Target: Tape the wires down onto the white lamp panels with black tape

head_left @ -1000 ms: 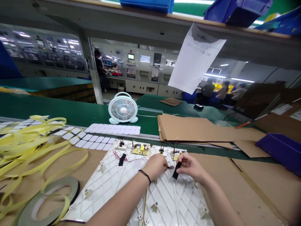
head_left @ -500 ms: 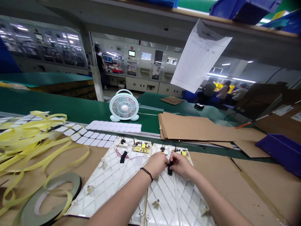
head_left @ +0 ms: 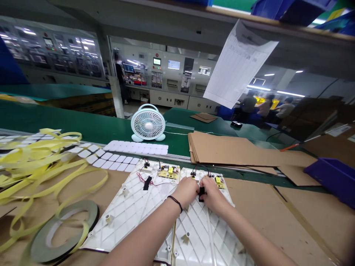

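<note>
Two white ribbed plastic panels lie side by side, the left panel (head_left: 130,214) and the right panel (head_left: 194,236). Each has a small circuit board near its far edge, such as the left board (head_left: 168,172). A black tape piece (head_left: 147,183) holds red wires on the left panel. On the right panel, my left hand (head_left: 189,190) has its fingers curled beside another black tape piece (head_left: 202,194). My right hand (head_left: 212,192) presses closed fingers onto that tape from the other side. Both sets of fingertips are partly hidden.
A tape roll (head_left: 65,231) and tangled yellow strips (head_left: 63,177) lie left. Behind stand a small fan (head_left: 148,125) and white pads (head_left: 135,147). Cardboard sheets (head_left: 235,149) and a blue bin (head_left: 330,177) are at right. A paper sheet (head_left: 238,66) hangs overhead.
My right hand's fingers have moved closer over the black tape and cover more of it. The whole view has shifted slightly.
</note>
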Demonstrator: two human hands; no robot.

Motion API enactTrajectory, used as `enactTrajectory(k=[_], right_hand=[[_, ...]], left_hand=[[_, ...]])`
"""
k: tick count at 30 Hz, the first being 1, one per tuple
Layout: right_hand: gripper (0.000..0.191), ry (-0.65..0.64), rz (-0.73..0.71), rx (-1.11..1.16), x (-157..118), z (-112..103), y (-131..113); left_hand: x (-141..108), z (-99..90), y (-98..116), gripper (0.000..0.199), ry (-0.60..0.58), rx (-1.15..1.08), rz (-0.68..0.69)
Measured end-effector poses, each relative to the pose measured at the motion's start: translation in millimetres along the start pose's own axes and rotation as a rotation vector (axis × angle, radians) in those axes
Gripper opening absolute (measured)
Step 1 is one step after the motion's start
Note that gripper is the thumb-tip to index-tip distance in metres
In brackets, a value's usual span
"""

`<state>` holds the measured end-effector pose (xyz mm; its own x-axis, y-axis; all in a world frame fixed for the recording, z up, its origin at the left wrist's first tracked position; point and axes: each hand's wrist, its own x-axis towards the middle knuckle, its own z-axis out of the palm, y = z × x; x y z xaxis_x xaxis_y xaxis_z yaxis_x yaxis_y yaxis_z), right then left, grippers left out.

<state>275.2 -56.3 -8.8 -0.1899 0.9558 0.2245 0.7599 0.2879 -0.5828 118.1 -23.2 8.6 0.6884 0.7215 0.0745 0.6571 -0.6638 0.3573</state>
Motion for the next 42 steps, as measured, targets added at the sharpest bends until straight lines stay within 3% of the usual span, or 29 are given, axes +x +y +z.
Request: enactTrajectory(k=[9, 13, 17, 25, 28, 32, 34, 38, 42], right_hand=[[0.045, -0.053, 0.199, 0.187, 5, -2, 7], [0.044, -0.047, 0.188, 0.068, 8, -6, 5], [0.041, -0.073, 0.167, -0.047, 12, -9, 2], [0.04, -0.153, 0.203, -0.179, -5, -17, -4], [0.055, -0.161, 0.192, -0.119, -16, -24, 2], [0.087, -0.02, 0.305, 0.152, -20, -32, 23], [0.074, 0.003, 0.287, 0.192, -18, -36, 29], [0.03, -0.072, 0.132, -0.08, -16, -42, 21], [0.03, -0.034, 0.03, -0.307, -17, -40, 0]], left_hand=[[-8, -12.4, 11, 0.02, 0.01, 0.109, -0.014], [-20, -13.2, 20, 0.053, 0.036, 0.163, -0.003], [-32, -12.4, 31, 0.033, -0.046, 0.252, 0.045], [-32, -11.9, 39, 0.035, -0.073, 0.294, 0.035], [-30, -9.5, 38, 0.031, -0.018, 0.31, 0.073], [-29, -4.1, 40, 0.032, 0.039, 0.383, 0.113], [-29, -1.2, 41, 0.034, 0.046, 0.411, 0.125], [-27, 1.8, 42, 0.034, 0.01, 0.411, 0.14], [-23, -1.1, 42, 0.03, -0.032, 0.39, 0.143]])
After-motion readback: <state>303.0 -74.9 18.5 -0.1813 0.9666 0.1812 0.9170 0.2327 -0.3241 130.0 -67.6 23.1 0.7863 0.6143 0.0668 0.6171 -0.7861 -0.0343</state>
